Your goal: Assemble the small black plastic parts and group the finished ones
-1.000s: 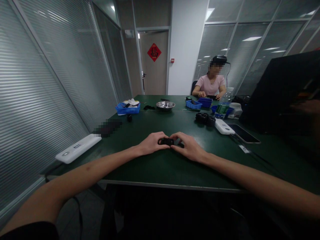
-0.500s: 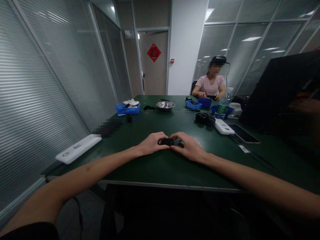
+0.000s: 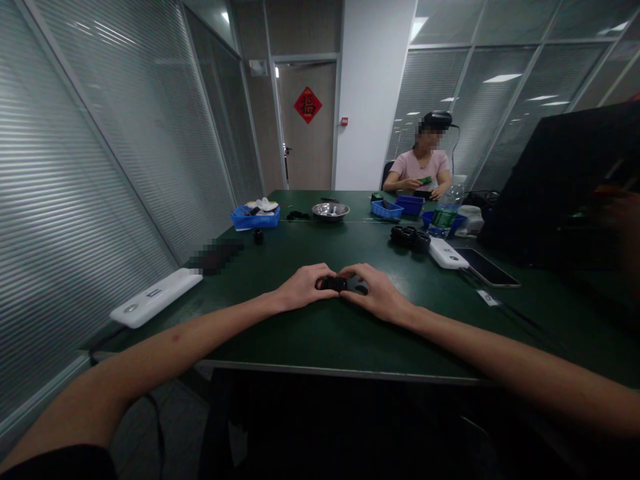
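My left hand (image 3: 309,287) and my right hand (image 3: 369,292) meet just above the near middle of the green table (image 3: 280,340). Between their fingertips they pinch a small black object (image 3: 334,284), dark and rounded, whose kind I cannot make out. Fingers on both sides curve round it and hide part of it. A dark patch shows inside the curl of my right hand, too dim to name. Beyond and to the right sits a cluster of black round pieces (image 3: 407,237), and a similar single black piece (image 3: 259,236) stands at the left.
Farther back are a steel bowl (image 3: 331,212), a blue basket (image 3: 250,220) with odds and ends, and more blue trays (image 3: 387,211). White power banks (image 3: 155,298), a phone (image 3: 487,267) and a water bottle (image 3: 444,217) flank me. A co-worker (image 3: 423,167) sits opposite.
My hands keep almost the same position round the black object. Across the table the co-worker's hand has come up with a small green item in it.
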A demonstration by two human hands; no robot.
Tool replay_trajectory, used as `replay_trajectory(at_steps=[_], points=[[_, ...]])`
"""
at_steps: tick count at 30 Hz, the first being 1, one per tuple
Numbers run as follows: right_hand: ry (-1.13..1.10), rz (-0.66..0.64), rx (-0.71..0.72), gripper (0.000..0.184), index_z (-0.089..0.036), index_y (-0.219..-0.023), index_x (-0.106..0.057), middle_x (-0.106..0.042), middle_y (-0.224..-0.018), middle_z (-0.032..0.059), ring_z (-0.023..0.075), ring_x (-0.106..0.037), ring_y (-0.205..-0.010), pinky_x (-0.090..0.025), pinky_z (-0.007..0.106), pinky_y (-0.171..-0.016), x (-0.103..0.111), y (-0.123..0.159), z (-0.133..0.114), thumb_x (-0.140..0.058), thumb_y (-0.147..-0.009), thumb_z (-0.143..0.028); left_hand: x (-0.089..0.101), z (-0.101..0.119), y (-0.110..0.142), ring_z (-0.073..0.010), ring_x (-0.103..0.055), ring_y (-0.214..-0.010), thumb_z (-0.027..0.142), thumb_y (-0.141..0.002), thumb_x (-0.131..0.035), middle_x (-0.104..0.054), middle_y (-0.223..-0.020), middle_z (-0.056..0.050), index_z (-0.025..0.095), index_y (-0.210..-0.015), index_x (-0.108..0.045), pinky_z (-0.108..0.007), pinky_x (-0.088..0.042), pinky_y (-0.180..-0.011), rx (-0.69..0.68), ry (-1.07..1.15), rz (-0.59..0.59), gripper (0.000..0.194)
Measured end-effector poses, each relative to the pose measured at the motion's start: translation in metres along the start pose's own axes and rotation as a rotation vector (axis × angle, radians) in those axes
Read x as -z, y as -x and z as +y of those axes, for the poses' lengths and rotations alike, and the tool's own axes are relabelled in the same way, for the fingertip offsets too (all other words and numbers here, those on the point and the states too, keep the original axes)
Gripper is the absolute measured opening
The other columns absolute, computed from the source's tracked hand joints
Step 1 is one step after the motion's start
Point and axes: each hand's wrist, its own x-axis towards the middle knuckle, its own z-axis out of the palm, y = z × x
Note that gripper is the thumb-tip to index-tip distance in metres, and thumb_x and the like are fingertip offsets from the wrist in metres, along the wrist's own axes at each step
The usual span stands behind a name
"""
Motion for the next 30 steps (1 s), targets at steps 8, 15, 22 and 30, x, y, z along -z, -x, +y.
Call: replay_trajectory(at_steps=[8,15,22,30], points=[[-0.049,-0.025,0.006,0.028,-0.022,-0.121,-0.065,-0.070,-0.116,0.0088,0.0250,-0.065,-0.103,-0.054,0.042,-0.090,-0.001,-0.001,0.002,-0.067,-0.094,-0.028,0.001,0.001,0.000,-0.0168,-0.059,-0.082,0.049,-0.091,-0.070,-0.065,-0.101,-0.005,0.017,-0.115,-0.070,-0.029,-0.046,-0.074,-0.006,-0.022,0.001,0.040],[-0.104,0.018,0.049,0.037,-0.025,-0.129,-0.062,-0.064,-0.122,0.0080,0.0216,-0.067,-0.098,-0.057,0.039,-0.088,-0.001,0.002,0.004,-0.065,-0.093,-0.021,0.004,0.008,0.000,-0.0180,-0.061,-0.085,0.046,-0.095,-0.065,-0.070,-0.101,-0.004,0.018,-0.120,-0.069,-0.030,-0.046,-0.076,0.032,0.009,0.020,0.039],[-0.151,0.043,-0.056,0.033,-0.021,-0.119,-0.062,-0.064,-0.116,0.0073,0.0210,-0.067,-0.098,-0.059,0.038,-0.089,-0.004,0.000,0.010,-0.066,-0.086,-0.017,0.006,0.011,0.000,-0.0240,-0.066,-0.113,0.043,-0.097,-0.060,-0.070,-0.122,-0.008,0.020,-0.123,-0.059,-0.036,-0.051,-0.093,0.131,0.114,0.059,0.035],[-0.002,-0.039,-0.184,0.036,-0.020,-0.119,-0.058,-0.069,-0.113,0.0093,0.0254,-0.066,-0.102,-0.053,0.044,-0.092,-0.005,-0.001,0.016,-0.069,-0.084,-0.019,0.000,-0.005,-0.002,-0.0253,-0.067,-0.109,0.042,-0.096,-0.058,-0.070,-0.119,-0.010,0.020,-0.116,-0.059,-0.042,-0.051,-0.099,0.202,-0.003,0.058,0.030]])
